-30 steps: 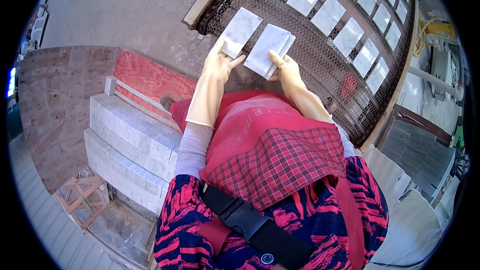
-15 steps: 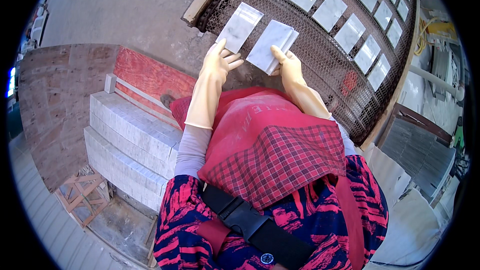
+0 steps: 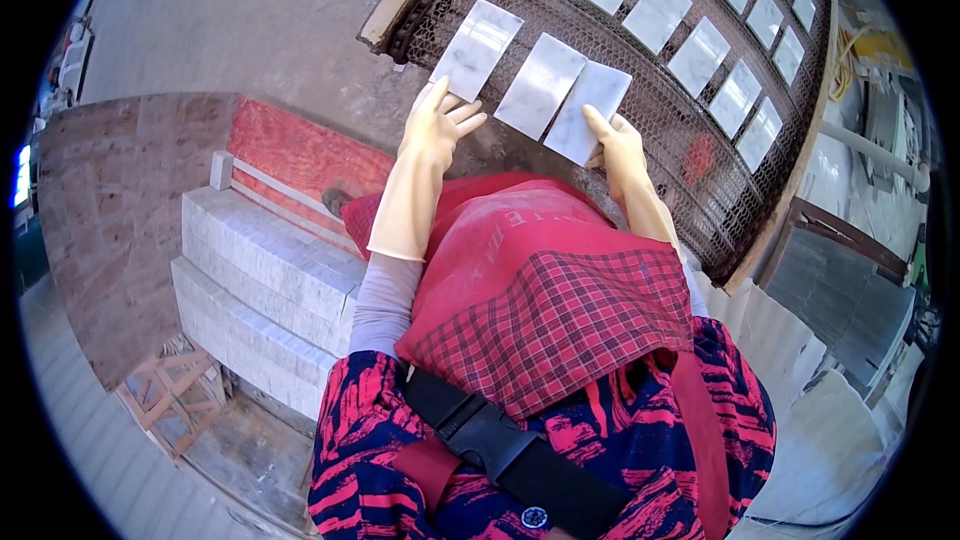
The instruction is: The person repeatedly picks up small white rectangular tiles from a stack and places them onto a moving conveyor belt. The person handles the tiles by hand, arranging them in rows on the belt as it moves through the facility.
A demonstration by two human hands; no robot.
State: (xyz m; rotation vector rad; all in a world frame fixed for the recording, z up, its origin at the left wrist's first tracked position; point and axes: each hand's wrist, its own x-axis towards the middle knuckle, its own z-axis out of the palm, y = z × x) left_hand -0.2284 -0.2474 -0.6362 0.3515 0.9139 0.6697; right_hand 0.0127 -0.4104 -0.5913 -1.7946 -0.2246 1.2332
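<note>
My gloved left hand (image 3: 437, 125) is at the near end of a white marble tile (image 3: 478, 48) lying on the wire-mesh conveyor belt (image 3: 590, 55). Its thumb touches the tile's corner and its fingers are spread. A second white tile (image 3: 541, 86) lies to the right of that one. With my right hand (image 3: 620, 148), also gloved, I grip a third marble tile (image 3: 590, 112), thumb on top and fingers underneath. This tile is slightly askew and its left edge meets or overlaps the second tile.
Several more white tiles (image 3: 658, 14) sit in rows farther along the belt. Stacked pale stone pieces (image 3: 265, 245) stand at my left beside a red board (image 3: 300, 145) and a brown panel (image 3: 130, 210). On the right are a pipe (image 3: 875, 155) and dark slabs (image 3: 835, 275).
My right hand has moved right, sliding the upper tile off the one beneath, so the two now lie side by side. My left hand has stayed about where it was.
</note>
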